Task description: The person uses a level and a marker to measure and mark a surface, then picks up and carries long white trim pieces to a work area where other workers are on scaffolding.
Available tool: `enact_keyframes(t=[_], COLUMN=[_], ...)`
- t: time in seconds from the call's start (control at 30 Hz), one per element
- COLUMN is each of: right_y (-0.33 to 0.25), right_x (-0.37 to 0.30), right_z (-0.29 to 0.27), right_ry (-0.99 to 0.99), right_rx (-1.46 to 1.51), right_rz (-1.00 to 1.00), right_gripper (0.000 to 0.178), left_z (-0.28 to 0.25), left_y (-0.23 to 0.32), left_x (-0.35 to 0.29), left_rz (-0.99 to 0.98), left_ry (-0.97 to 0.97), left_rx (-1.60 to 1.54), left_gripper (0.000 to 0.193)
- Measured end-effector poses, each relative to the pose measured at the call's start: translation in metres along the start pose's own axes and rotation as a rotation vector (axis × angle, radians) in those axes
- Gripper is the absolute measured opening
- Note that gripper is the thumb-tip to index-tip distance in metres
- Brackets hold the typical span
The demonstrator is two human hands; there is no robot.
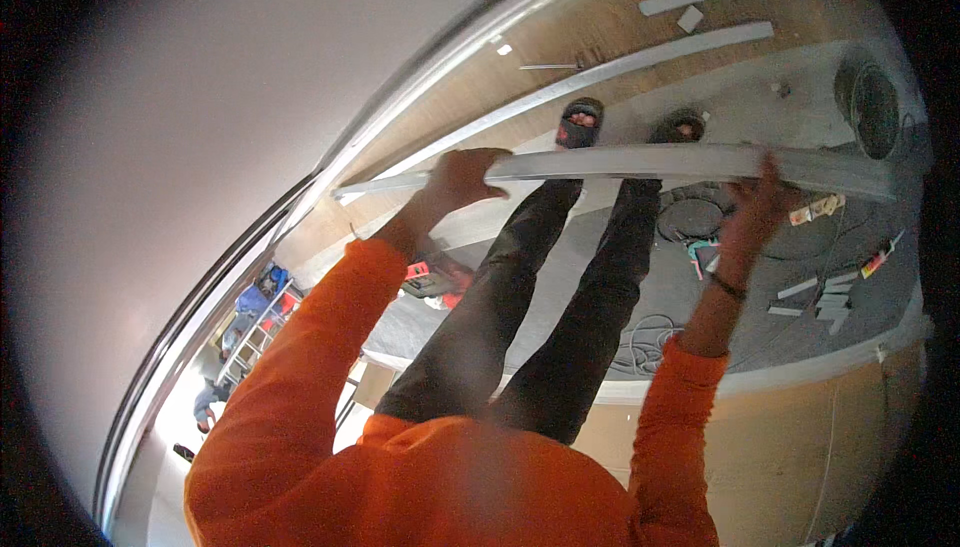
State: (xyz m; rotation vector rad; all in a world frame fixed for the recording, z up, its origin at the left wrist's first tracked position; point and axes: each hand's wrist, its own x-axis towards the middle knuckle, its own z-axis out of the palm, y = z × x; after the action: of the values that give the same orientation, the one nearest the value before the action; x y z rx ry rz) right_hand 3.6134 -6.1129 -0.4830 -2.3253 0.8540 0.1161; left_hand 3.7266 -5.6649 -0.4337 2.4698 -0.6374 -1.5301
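A long, pale, straight-edged strip (620,162) spans the view in front of my legs, held level above the floor. Near its left part, my left hand (465,182) is closed around it, with the thumb on the near side. Further right, my right hand (755,212) grips the same strip, its fingers reaching over the top edge. The right fingers are slightly blurred. My shoes show just beyond the strip, and it crosses in front of my lower legs.
Similar strips (600,75) lie on the floor ahead. To the right are a dark cable coil (868,107), short cut pieces (832,297), a tube (878,257) and a green-handled tool (700,255). A pale wall (220,67) rises at left; a ladder (260,332) and a person (207,402) are beyond.
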Motion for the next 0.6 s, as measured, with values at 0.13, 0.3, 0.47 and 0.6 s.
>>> enact_keyframes(t=[0.13, 0.3, 0.47, 0.6], right_y=[-0.034, -0.121, -0.215, -0.275], right_x=[0.016, -0.043, -0.133, -0.180], right_z=[-0.108, -0.180, -0.141, -0.109], right_ry=[0.088, 0.173, 0.017, -0.164], right_rx=[0.857, 1.074, 0.983, 0.944], right_rz=[0.424, 0.364, 0.311, 0.290], right_gripper=[0.048, 0.049, 0.056, 0.061], left_z=[-0.023, -0.101, -0.183, -0.230], left_y=[0.041, 0.140, 0.266, 0.341], left_x=[-0.004, -0.030, -0.060, -0.088], left_rz=[0.132, 0.449, 0.686, 0.557], left_ry=[0.061, 0.019, 0.042, -0.148], left_rx=[0.036, 0.057, 0.112, 0.052], left_gripper=[0.056, 0.058, 0.059, 0.058])
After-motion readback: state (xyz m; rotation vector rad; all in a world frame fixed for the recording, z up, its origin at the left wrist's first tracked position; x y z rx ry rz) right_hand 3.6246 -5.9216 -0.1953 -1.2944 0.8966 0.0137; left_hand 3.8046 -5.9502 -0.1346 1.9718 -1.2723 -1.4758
